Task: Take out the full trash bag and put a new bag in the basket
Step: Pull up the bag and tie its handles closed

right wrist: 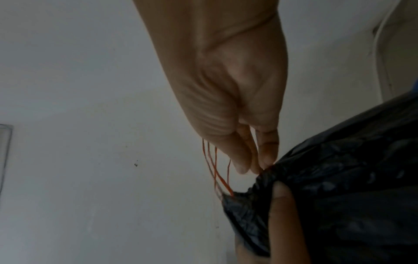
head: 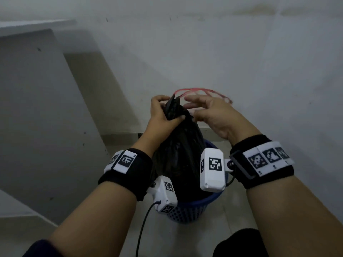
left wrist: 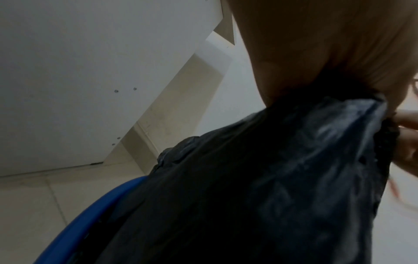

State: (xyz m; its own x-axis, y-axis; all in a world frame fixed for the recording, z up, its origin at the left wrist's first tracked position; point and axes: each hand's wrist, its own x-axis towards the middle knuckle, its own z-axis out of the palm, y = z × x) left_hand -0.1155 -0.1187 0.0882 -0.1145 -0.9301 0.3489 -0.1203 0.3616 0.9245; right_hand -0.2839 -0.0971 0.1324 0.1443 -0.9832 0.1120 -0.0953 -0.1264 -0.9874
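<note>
A full black trash bag (head: 180, 156) stands in a blue perforated basket (head: 187, 210) on the floor. My left hand (head: 163, 112) grips the bag's bunched neck, with its thumb across the gather. Red drawstring loops (head: 202, 89) run from the neck over the back of my right hand (head: 207, 110), whose fingers are straight and point at the neck. In the right wrist view those fingertips (right wrist: 242, 166) touch the gathered plastic (right wrist: 350, 178) beside the red strings (right wrist: 216, 169). The left wrist view shows the bag (left wrist: 248, 196) rising out of the basket rim (left wrist: 90, 214).
A white wall (head: 241, 52) stands close behind the basket. A grey slanted panel (head: 37, 108) fills the left side. Pale floor tiles (head: 232, 210) lie around the basket. A black cable (head: 144, 225) hangs from my left wrist. A dark shape (head: 239, 243) sits at the bottom right.
</note>
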